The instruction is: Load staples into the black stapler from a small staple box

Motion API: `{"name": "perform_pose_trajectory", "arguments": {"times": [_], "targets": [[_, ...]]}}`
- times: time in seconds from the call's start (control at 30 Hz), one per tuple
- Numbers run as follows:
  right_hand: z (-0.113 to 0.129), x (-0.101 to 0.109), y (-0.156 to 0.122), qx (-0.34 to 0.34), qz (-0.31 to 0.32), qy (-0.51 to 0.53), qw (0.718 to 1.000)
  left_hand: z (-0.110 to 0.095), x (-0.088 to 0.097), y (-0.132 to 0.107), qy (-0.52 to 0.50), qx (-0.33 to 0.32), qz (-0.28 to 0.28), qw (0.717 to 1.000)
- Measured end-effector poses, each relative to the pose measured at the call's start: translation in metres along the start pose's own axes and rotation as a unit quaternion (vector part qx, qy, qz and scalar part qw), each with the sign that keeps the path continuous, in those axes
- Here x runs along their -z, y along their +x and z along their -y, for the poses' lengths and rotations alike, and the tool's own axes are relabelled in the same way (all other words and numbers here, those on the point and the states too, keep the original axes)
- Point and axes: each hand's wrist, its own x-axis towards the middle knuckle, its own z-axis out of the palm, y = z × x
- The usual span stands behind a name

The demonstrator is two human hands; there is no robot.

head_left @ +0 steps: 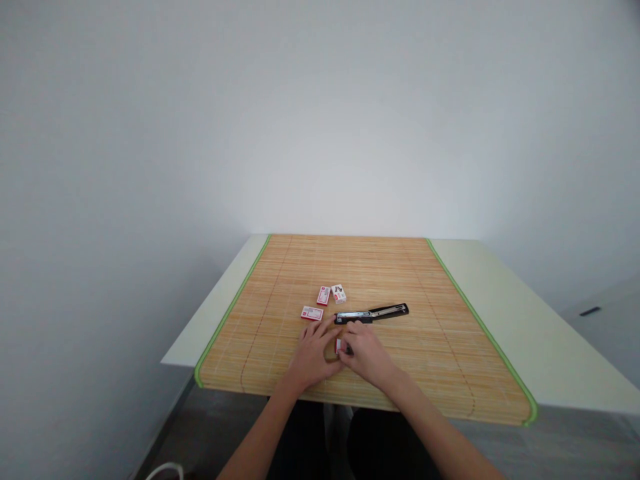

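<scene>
A black stapler (353, 317) lies unfolded on the bamboo mat, its top arm swung out to the right and the metal magazine showing. Just in front of it, my right hand (369, 355) has its fingers closed around a small red and white staple box (339, 346), mostly covered by those fingers. My left hand (313, 355) rests on the mat with fingers spread, its thumb reaching toward that box and its fingertips close to the stapler's left end. Beyond my left fingers lies another staple box (312, 313).
Two more small boxes, one red and white (323, 295) and one mostly white (339, 293), sit side by side behind the stapler. The green-edged bamboo mat (360, 260) covers the middle of a white table (520, 320), whose back edge meets a pale wall.
</scene>
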Motion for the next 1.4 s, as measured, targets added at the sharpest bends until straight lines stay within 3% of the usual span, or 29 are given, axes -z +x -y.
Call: {"name": "perform_pose_trajectory", "arguments": {"times": [0.57,0.7,0.93,1.17,1.4], "targets": [[-0.019,0.010,-0.017,-0.028,0.000,0.024,0.999,-0.001,0.003,-0.002,-0.014,0.005,-0.006,1.000],[-0.027,0.020,-0.037,-0.047,-0.025,0.023,0.998,-0.003,0.006,-0.003,-0.038,0.010,-0.015,0.999],[-0.062,0.035,-0.078,-0.117,-0.017,0.030,0.993,0.000,0.003,-0.004,-0.072,0.032,-0.022,0.997],[-0.075,0.040,-0.071,-0.098,0.003,0.107,0.989,0.008,0.004,-0.002,-0.104,0.048,-0.003,0.993],[-0.077,0.036,-0.069,-0.095,0.001,0.100,0.990,0.011,0.003,0.001,-0.107,0.048,0.018,0.993]]}}
